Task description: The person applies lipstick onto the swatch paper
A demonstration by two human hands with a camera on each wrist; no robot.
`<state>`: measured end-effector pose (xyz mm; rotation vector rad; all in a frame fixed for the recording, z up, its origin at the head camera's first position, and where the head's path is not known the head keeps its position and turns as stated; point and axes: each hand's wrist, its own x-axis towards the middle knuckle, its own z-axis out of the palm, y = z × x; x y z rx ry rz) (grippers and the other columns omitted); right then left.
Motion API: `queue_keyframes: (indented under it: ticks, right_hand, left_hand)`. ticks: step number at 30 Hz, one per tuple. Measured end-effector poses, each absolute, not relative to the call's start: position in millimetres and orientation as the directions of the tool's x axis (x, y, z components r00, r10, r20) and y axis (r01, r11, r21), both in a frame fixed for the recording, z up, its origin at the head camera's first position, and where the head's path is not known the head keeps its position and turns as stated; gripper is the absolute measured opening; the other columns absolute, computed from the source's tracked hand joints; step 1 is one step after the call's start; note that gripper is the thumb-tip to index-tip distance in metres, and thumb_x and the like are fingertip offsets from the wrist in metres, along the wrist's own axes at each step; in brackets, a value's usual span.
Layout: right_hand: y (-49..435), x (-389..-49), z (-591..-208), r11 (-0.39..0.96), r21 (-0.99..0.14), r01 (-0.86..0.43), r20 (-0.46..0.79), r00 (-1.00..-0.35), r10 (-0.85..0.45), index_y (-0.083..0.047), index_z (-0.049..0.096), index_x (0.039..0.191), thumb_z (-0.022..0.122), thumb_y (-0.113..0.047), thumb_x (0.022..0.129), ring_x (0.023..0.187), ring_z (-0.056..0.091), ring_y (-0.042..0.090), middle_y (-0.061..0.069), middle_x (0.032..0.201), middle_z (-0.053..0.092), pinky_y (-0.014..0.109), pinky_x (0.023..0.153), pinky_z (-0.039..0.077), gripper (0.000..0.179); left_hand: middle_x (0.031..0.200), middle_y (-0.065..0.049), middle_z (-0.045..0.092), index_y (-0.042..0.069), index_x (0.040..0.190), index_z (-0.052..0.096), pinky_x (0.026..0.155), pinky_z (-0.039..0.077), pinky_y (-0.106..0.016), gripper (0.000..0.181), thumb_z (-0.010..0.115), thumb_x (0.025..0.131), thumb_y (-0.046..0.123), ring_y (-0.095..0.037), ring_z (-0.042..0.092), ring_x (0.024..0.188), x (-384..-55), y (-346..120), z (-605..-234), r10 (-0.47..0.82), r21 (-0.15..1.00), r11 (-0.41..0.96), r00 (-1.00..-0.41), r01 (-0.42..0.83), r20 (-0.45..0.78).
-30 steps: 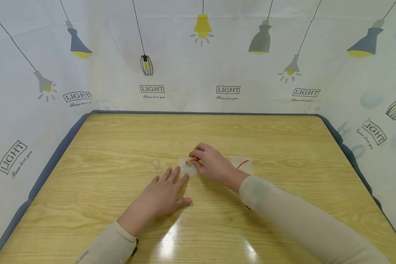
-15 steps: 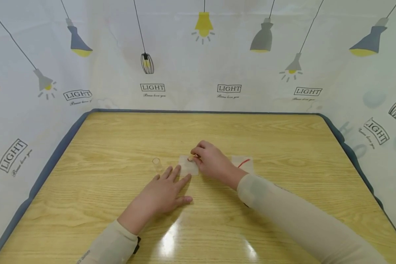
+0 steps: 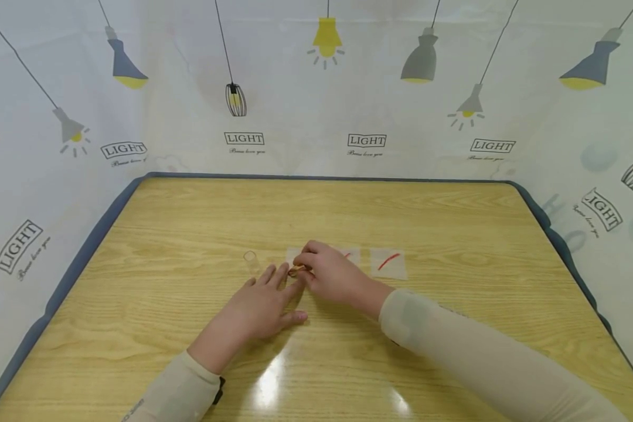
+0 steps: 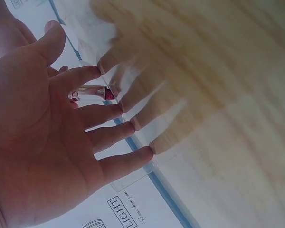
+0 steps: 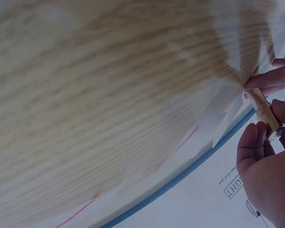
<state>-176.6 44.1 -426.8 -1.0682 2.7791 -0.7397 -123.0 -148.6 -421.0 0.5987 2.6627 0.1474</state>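
My right hand [image 3: 331, 272] pinches a lipstick [image 5: 266, 111] with a gold-coloured tube. Its red tip [image 4: 109, 94] points down at the leftmost white paper square [image 3: 292, 254], close beside the left fingertips. My left hand [image 3: 258, 308] lies with spread fingers, their tips resting at that square's near left edge. To the right are two more squares: a middle one [image 3: 355, 256], partly hidden behind the right hand, and a right one [image 3: 397, 269]. Each of these bears a slanted red stroke. In the head view, the hands cover much of the leftmost square.
A small clear cap-like piece [image 3: 250, 258] with a dark round rim is on the wooden table [image 3: 453, 234], just left of the left fingertips. A blue edge strip [image 3: 327, 178] runs along the back, below a white lamp-printed curtain [image 3: 295, 76].
The right hand and lipstick have shifted nearer the body and slightly left, up to the left fingertips. The middle square's red stroke has come into view. The left hand stays in place.
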Motion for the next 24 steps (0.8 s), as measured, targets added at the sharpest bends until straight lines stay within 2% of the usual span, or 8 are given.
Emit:
queue_keyframes:
  ticks: [9, 16, 24]
  right_hand:
    - [45.1, -178.8, -426.2, 0.655, -0.456, -0.602, 0.094, -0.765, -0.638, -0.008, 0.074, 0.128, 0.065, -0.014, 0.106, 0.102, 0.068, 0.019, 0.007, 0.121, 0.066, 0.035, 0.089, 0.062, 0.024]
    - [46.8, -181.0, -421.6, 0.664, -0.504, -0.552, 0.075, -0.794, -0.603, -0.006, 0.073, 0.129, 0.066, -0.014, 0.106, 0.108, 0.07, 0.021, 0.008, 0.124, 0.065, 0.037, 0.094, 0.062, 0.025]
    - [52.6, -186.2, -417.4, 0.673, -0.511, -0.535, 0.112, -0.817, -0.565, -0.006, 0.074, 0.127, 0.068, -0.015, 0.105, 0.106, 0.07, 0.02, 0.007, 0.121, 0.067, 0.037, 0.092, 0.062, 0.025]
  left_hand:
    - [0.178, -0.023, 0.014, 0.032, 0.17, 0.027, 0.125, 0.033, -0.069, 0.076, 0.05, 0.106, 0.064, -0.045, 0.02, 0.164, -123.0, -149.9, -419.6, 0.428, 0.184, 0.904, -0.83, 0.386, -0.358]
    - [0.178, -0.021, 0.015, 0.031, 0.169, 0.03, 0.125, 0.034, -0.068, 0.075, 0.049, 0.106, 0.065, -0.044, 0.02, 0.165, -124.3, -149.7, -417.7, 0.432, 0.172, 0.902, -0.824, 0.397, -0.367]
    - [0.179, -0.02, 0.011, 0.029, 0.167, 0.038, 0.126, 0.032, -0.069, 0.073, 0.052, 0.105, 0.065, -0.044, 0.019, 0.165, -123.3, -147.9, -420.4, 0.425, 0.205, 0.905, -0.831, 0.374, -0.359]
